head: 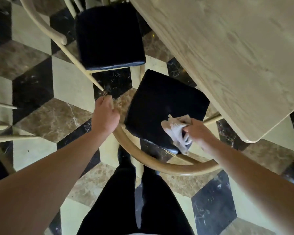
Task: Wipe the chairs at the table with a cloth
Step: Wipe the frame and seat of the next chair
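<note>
Right hand (pixel 199 131) grips the crumpled pale cloth (pixel 177 131) against the near chair's black seat cushion (pixel 159 106) beside the bench (pixel 227 56), while the left hand (pixel 105 114), fingers loosely curled, holds nothing.

Floor (pixel 70 85): polished marble tiles in black, brown and cream, laid in a cube pattern. Person's legs in black trousers (pixel 126 192), standing on it.

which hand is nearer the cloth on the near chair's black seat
Right. The right hand grips the cloth on the near chair's seat; the left hand is off the seat's left edge, apart from the cloth.
</note>
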